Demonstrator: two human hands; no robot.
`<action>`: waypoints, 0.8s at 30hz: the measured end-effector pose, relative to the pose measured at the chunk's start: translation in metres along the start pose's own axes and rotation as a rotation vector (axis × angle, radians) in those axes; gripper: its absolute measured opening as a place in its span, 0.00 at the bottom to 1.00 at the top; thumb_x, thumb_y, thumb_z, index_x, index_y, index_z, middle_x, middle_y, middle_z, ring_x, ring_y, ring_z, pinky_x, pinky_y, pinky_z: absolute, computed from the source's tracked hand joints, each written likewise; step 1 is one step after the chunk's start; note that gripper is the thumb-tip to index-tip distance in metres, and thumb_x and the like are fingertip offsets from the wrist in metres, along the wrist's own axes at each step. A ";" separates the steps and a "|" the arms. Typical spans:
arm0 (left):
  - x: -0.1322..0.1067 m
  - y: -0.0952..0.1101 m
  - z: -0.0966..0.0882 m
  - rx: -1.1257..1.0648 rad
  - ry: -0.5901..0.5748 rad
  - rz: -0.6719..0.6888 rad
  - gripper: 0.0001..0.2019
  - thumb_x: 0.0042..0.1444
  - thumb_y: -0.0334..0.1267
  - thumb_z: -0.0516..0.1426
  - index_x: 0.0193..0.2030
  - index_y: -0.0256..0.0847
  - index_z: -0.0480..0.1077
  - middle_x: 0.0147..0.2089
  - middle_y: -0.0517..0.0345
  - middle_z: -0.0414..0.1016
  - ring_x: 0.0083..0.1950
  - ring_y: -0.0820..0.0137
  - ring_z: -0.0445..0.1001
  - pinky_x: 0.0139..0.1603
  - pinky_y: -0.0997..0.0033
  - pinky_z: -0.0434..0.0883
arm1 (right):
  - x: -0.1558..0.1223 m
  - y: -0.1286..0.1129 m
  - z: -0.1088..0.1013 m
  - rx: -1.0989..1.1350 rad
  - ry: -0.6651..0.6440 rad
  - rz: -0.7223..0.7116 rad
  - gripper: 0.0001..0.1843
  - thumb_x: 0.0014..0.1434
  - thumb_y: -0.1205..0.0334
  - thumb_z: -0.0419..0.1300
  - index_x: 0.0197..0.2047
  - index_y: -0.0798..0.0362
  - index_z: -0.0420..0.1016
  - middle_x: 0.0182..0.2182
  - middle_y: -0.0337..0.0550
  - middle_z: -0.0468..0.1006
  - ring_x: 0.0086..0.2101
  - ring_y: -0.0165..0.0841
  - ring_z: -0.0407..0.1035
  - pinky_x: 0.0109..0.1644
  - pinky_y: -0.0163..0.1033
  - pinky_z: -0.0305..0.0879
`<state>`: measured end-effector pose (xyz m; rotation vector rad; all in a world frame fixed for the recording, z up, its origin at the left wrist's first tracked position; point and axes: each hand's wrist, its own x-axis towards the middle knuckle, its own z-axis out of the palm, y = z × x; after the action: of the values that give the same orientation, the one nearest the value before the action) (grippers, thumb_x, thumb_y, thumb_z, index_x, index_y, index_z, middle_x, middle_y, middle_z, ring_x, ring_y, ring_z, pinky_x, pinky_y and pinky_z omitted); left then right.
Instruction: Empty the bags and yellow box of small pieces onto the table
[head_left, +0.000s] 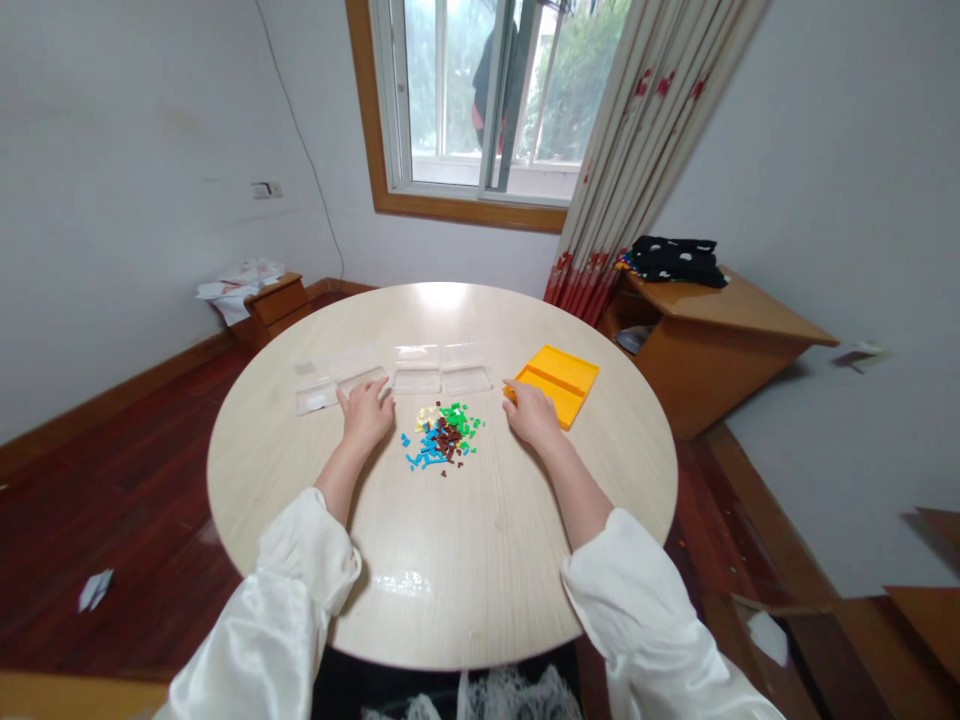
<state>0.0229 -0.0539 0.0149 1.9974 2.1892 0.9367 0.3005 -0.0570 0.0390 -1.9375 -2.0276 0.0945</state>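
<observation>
My left hand (366, 414) has its fingers apart at the near edge of a clear plastic box (355, 381), seeming to touch it and gripping nothing. Beside that stand more open clear plastic boxes (417, 381), in a row. A loose heap of small blue, green, brown and cream toy bricks (448, 438) lies between my two hands. At the near left edge of an open yellow plastic case (564, 372) rests my right hand (532, 414). Its fingers are stretched out, and it covers the case's near left corner.
Everything stands on a round pale wooden table (465, 560). Beyond it are a window (480, 100) and a patterned curtain (637, 120). At the right, a wooden cabinet (720, 340) carries black cloth (675, 262); papers (240, 288) lie at the left.
</observation>
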 end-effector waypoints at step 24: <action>-0.007 0.000 -0.034 0.327 -0.139 -0.300 0.21 0.56 0.39 0.49 0.55 0.42 0.70 0.56 0.33 0.66 0.61 0.45 0.60 0.62 0.37 0.48 | 0.011 -0.006 0.022 0.065 0.140 -0.137 0.11 0.61 0.61 0.55 0.46 0.51 0.75 0.45 0.48 0.75 0.48 0.39 0.64 0.49 0.43 0.52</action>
<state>0.0101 -0.0742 0.0405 1.7033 2.5936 0.4147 0.2880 -0.0427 0.0225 -1.7112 -2.0325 -0.0081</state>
